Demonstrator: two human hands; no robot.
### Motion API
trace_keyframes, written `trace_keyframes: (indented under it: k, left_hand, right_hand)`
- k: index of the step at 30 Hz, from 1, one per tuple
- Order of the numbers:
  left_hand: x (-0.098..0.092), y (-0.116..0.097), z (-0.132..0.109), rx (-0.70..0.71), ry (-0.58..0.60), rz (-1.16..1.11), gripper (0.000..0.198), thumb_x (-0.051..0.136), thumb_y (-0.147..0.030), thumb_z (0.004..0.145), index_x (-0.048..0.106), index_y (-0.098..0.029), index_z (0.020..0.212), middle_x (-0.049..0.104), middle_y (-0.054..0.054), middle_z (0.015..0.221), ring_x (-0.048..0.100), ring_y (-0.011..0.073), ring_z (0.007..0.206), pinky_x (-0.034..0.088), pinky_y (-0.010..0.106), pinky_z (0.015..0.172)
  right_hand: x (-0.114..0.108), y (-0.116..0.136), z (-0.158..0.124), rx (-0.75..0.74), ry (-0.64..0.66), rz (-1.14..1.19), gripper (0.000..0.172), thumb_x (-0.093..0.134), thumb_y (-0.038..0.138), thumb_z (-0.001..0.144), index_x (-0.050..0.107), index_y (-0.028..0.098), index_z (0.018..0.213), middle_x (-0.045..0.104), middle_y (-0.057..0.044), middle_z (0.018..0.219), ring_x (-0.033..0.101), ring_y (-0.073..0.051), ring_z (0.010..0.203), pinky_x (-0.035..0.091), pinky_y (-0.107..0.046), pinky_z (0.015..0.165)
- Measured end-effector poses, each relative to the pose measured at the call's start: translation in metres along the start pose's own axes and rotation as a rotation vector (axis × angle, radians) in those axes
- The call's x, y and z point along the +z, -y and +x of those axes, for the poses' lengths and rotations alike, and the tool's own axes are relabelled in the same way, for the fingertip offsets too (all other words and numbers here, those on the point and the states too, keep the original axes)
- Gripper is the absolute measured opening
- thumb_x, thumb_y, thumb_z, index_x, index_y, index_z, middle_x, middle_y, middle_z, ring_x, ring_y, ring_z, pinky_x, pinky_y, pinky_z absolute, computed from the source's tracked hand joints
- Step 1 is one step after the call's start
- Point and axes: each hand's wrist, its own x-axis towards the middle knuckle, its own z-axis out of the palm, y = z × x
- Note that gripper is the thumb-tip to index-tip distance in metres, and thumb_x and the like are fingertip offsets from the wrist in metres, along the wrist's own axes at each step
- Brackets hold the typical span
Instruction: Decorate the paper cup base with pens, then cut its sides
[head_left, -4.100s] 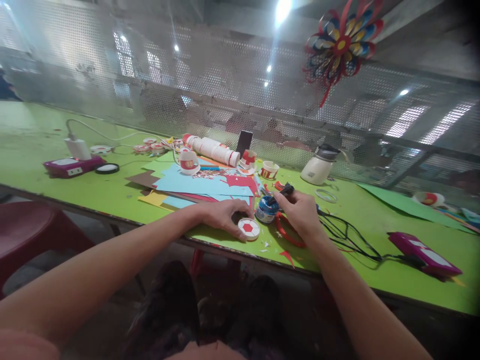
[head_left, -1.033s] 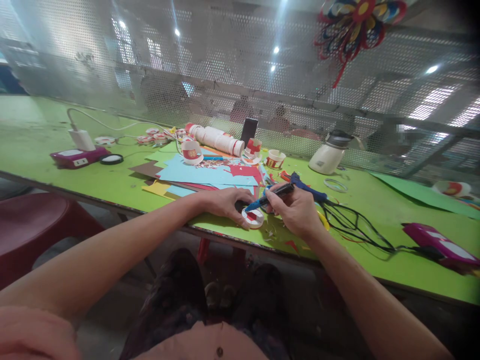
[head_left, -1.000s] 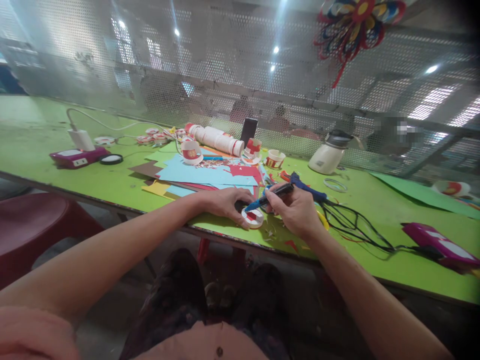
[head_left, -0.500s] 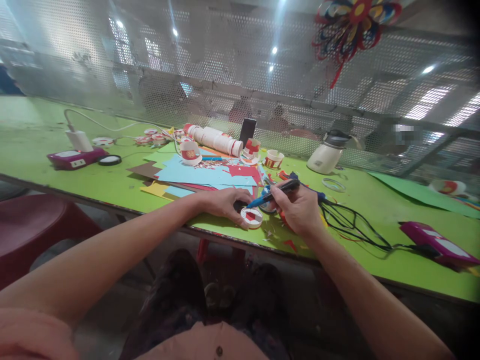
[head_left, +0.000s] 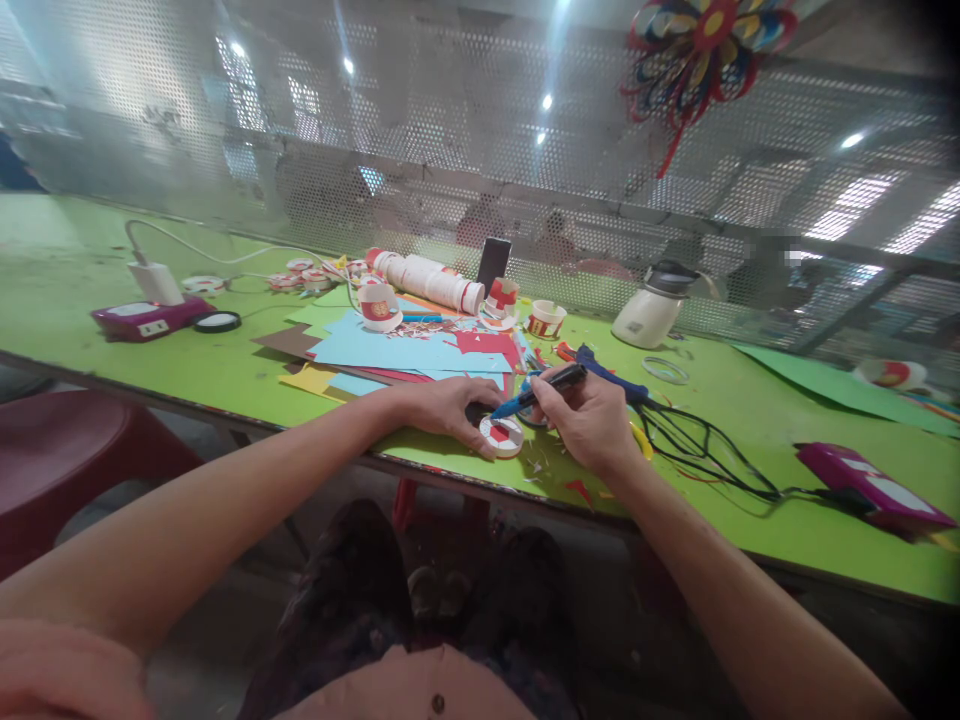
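The disc (head_left: 501, 436) is pinned flat just inside the table's (head_left: 225, 372) near edge by the left hand (head_left: 446, 408), fingers curled at its rim. The pen (head_left: 541, 386) is pinched in the right hand's (head_left: 592, 420) closed fingers, tip at the disc. Papers (head_left: 405, 352) crowd behind the disc, cords (head_left: 697, 452) to its right; bare table is left open to its left.

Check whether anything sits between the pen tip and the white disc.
Nothing visible does. The pen in the right hand has its tip at the white disc; the left hand holds its left side.
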Motion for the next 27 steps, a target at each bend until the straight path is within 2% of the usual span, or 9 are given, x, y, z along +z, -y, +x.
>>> trace_keyframes:
  k: [18,27]
  left_hand:
    - [0.0002,0.0018,0.0002,0.016,-0.02,-0.006,0.048,0.074,-0.05,0.07,0.067,-0.02,0.107,0.061,0.005,0.108,0.056,0.0222,0.099,0.04,0.027,0.084]
    - [0.0022,0.005,0.0017,0.027,-0.024,-0.005,0.047,0.075,-0.05,0.07,0.067,-0.017,0.103,0.06,0.006,0.106,0.055,0.0226,0.099,0.04,0.027,0.083]
  right_hand:
    - [0.0,0.002,-0.0004,0.006,0.033,-0.018,0.025,0.063,0.043,0.08,0.056,0.02,0.071,0.059,0.002,0.051,0.05,-0.011,0.043,0.043,-0.024,0.044]
    - [-0.0027,0.0018,-0.0009,-0.088,0.1,-0.133,0.016,0.059,0.032,0.081,0.058,0.018,0.073,0.058,0.002,0.056,0.052,-0.011,0.049,0.042,-0.024,0.046]
